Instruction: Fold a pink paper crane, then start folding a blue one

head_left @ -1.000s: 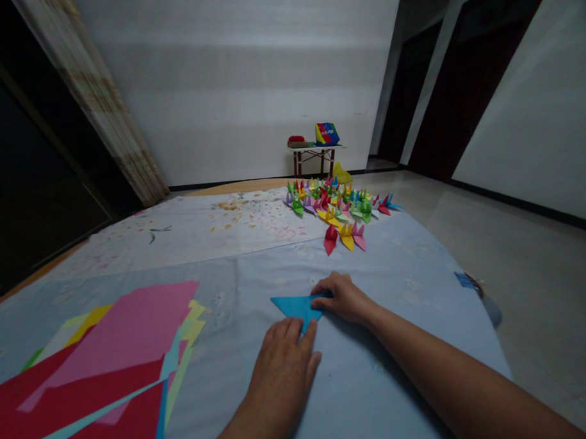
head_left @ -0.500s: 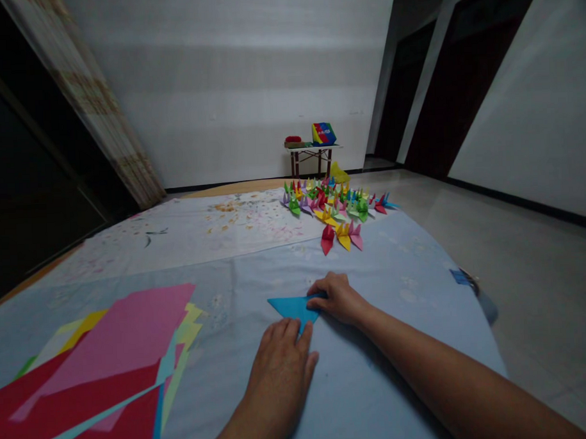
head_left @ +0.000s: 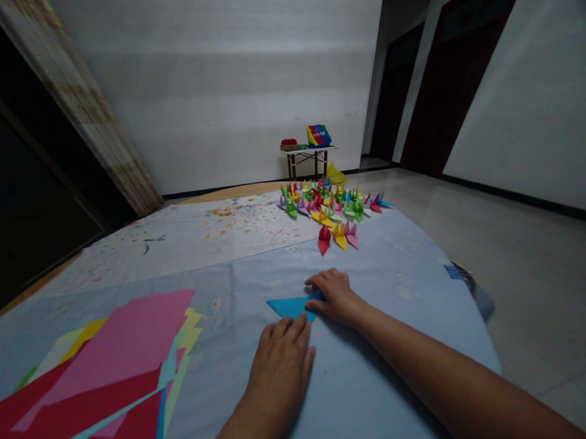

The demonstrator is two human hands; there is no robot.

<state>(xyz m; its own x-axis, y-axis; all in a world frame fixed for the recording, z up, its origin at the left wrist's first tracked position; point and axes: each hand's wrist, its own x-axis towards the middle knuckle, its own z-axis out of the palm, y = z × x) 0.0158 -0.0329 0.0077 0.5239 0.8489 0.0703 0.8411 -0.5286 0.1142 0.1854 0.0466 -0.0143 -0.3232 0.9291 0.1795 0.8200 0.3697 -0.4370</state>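
A blue folded paper triangle [head_left: 289, 306] lies flat on the light blue tablecloth [head_left: 375, 370], its long edge away from me. My left hand [head_left: 281, 361] lies palm down over its near corner, fingers flat and pointing forward. At the paper's right end is my right hand [head_left: 335, 296], with the thumb on the paper and the index finger curved above it, a gap between the two. The right corner of the triangle is hidden beneath my right hand.
Loose coloured paper sheets [head_left: 119, 353] overlap at the left. Several folded paper cranes [head_left: 326, 202] crowd the table's far right. A small side table [head_left: 310, 150] with a colourful box [head_left: 319, 136] stands by the wall.
The view has shifted slightly. My left fingers have slid a little forward over the paper's near corner, and my right index finger has lifted away from the paper's far edge.
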